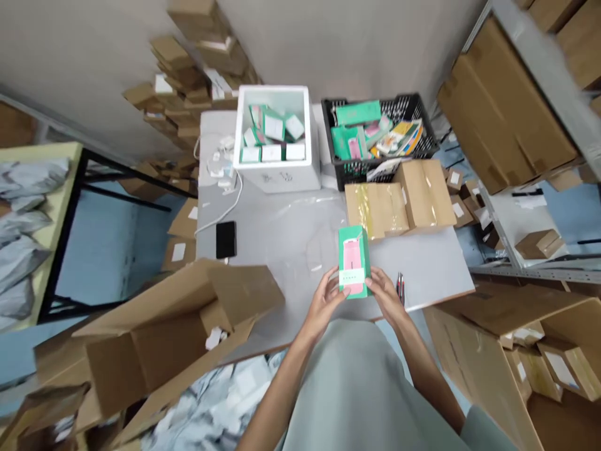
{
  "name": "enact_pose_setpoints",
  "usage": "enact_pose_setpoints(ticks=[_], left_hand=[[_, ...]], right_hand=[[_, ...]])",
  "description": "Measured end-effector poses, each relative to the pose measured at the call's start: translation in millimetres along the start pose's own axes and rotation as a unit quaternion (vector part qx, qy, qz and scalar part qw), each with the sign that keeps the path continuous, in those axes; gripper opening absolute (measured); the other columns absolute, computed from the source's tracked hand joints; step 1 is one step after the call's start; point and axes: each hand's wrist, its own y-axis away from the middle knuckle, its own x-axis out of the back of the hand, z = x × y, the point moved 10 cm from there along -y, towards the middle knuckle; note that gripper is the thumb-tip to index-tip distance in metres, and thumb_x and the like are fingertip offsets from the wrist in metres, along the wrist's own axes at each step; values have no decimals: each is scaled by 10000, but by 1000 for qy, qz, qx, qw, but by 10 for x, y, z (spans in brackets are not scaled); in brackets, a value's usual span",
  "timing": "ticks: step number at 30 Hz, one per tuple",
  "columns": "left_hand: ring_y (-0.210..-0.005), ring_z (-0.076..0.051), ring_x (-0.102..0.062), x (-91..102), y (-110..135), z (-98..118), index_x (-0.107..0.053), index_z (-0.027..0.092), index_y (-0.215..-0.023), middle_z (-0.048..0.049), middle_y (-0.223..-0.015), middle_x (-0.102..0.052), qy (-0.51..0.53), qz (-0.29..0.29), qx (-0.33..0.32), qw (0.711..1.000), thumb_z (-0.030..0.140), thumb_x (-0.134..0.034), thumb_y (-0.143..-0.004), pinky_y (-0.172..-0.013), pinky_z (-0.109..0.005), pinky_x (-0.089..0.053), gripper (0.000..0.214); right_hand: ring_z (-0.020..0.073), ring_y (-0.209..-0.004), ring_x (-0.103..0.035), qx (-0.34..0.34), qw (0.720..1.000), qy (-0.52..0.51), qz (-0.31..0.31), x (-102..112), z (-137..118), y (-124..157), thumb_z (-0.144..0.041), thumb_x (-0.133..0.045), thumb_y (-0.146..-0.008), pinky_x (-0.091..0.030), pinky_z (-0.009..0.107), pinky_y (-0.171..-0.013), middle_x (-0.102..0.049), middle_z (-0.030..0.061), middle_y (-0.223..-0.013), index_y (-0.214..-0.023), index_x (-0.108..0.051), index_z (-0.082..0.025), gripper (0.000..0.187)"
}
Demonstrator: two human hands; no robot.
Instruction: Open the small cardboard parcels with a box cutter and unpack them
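Grey table (253, 241), held green box (354, 254), blue floor (101, 244)

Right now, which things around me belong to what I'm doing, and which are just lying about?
Likely belonging:
- green box, held in your fingers
- foam box and black basket, both holding similar green boxes

Apparently lying about:
- phone
- white cable
- grey bags, far left

Bin (277, 180) w/ pkgs (274, 126) inside at bench (282, 235) rear edge; crate (341, 169) R of it, nr rear R corner; cartons (431, 195) before crate. Phone (226, 239) nr L edge, box (110, 376) at front L corner. Tool (400, 288) nr front edge, R side.
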Motion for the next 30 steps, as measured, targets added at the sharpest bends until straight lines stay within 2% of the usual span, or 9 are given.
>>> enact_pose_setpoints(ticks=[3,6,8,13,17,21,23,26,30], left_hand=[[-1457,-381,-705,-62,-172,124,-687,314,-1499,-141,-1612,-691,-12,1,-8,1000,623,-956,-851,-1229,-564,-593,767],[-1507,-398,-665,-129,-350,280,-723,302,-1474,-141,-1621,-688,-33,0,-25,999,654,-951,-844,-1244,-572,-585,756],[-1495,-395,-674,-185,-462,359,-699,308,-1513,-142,-1612,-693,-35,-5,-17,999,672,-946,-844,-1220,-571,-607,800],[-1507,-395,-656,-423,-785,830,-598,361,-1615,-123,-1744,-565,-26,-35,-47,998,647,-894,-919,-1086,-573,-700,808],[-1506,-386,-658,-726,-1215,1631,-574,314,-1639,-156,-1714,-596,-49,-63,-162,983,619,-906,-912,-1217,-600,-613,856],[-1622,-383,-550,-1091,-1661,2494,-616,271,-1582,-172,-1729,-587,-87,-79,-286,951,617,-931,-866,-1358,-590,-458,855],[-1656,-371,-512,-1168,-1791,2754,-644,254,-1536,-174,-1734,-582,-95,-50,-324,940,599,-904,-889,-1381,-574,-422,778],[-1625,-349,-553,-1112,-1818,2679,-678,244,-1481,-169,-1692,-627,-83,-5,-327,941,579,-835,-951,-1354,-559,-456,646],[-1492,-379,-674,-763,-1624,1662,-758,217,-1355,-177,-1560,-730,-61,21,-211,975,646,-882,-861,-1269,-575,-539,666]], right_hand=[[328,-1240,-799,-2,998,47,-29,72,-123,-140,-679,-949,-842,-713,461,-961,-809,92,-1400,-1414,-758,-349,687],[260,-876,-840,-26,994,86,-68,105,-268,-289,-693,-907,-889,-687,352,-604,-821,84,-1276,-1573,-696,-373,783],[204,-679,-799,-25,992,92,-84,113,-425,-398,-665,-902,-911,-654,327,-529,-819,58,-1159,-1616,-678,-366,797],[204,-805,-825,44,996,53,-63,76,-1012,-748,-566,-983,-851,-749,391,-794,-832,43,-1179,-1575,-729,-321,806],[298,-1218,-802,125,992,9,-22,-22,-1648,-1165,-595,-984,-829,-720,459,-1042,-843,88,-1310,-1498,-771,-264,776],[297,-1336,-766,195,979,-66,-3,-126,-2330,-1675,-598,-961,-828,-643,486,-1191,-804,106,-1413,-1476,-736,-249,770],[274,-1391,-740,202,975,-91,8,-124,-2514,-1873,-565,-950,-832,-615,463,-1223,-778,98,-1449,-1457,-718,-261,733],[258,-1410,-724,188,979,-85,13,-54,-2457,-1969,-541,-973,-797,-582,440,-1250,-768,85,-1453,-1381,-728,-270,689],[287,-1386,-731,125,990,-62,17,216,-1796,-1734,-590,-1013,-730,-561,460,-1254,-797,100,-1399,-1264,-776,-254,674]])
